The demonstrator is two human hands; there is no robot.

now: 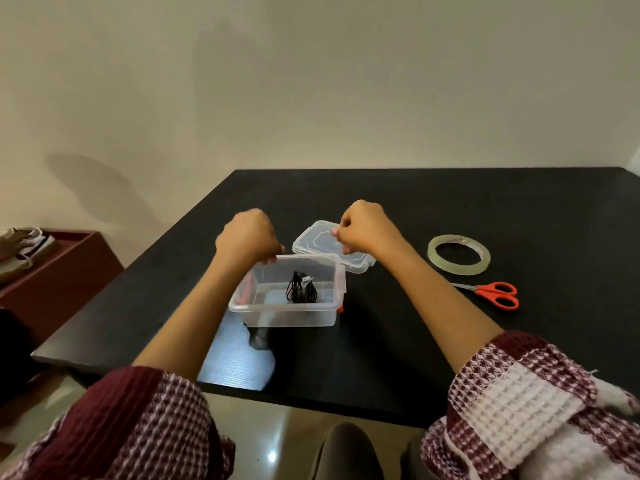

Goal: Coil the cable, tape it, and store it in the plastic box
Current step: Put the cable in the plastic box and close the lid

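Inside the plastic box (287, 299): the coiled, taped cable (302, 292) lies on the floor of the open container.

Both hands are curled closed: the left hand (247, 237) is at the box's far rim, though a grip cannot be confirmed, and the right hand (363, 227) hovers over the lid (322, 244) just behind, contact unclear. A skewed lid could nudge the light box. Tape roll (459, 254) and scissors (491, 294) lie well apart to the right; the desk (450, 358) leaves open room in front.

head view: single, worn on the person's head | faces forward and down over the black table (450, 209) | close above both forearms | wall behind fills upper half
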